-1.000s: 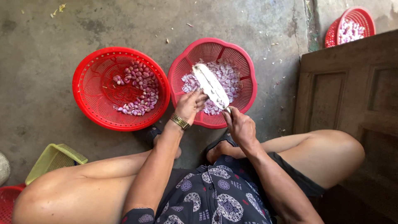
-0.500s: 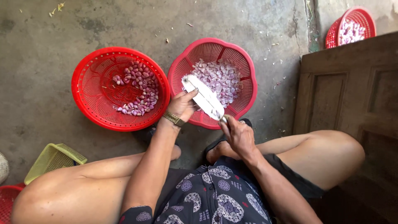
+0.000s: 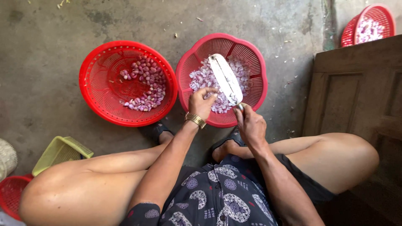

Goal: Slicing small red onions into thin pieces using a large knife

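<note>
The right hand (image 3: 250, 124) grips a broad cleaver (image 3: 226, 79) by the handle, blade over the scalloped red basket (image 3: 255, 58) of shallots (image 3: 201, 79). The left hand (image 3: 202, 102), fingers curled, pinches something small beside the blade. Bare concrete floor (image 3: 42, 62); another red basket (image 3: 96, 62) sits alongside.

There is one view only, from a camera on the person's head. It looks almost straight down at the concrete floor (image 3: 50, 75), close over the knees and both forearms. The red baskets (image 3: 125, 83) lie toward the top of the frame, the lap at the bottom.
</note>
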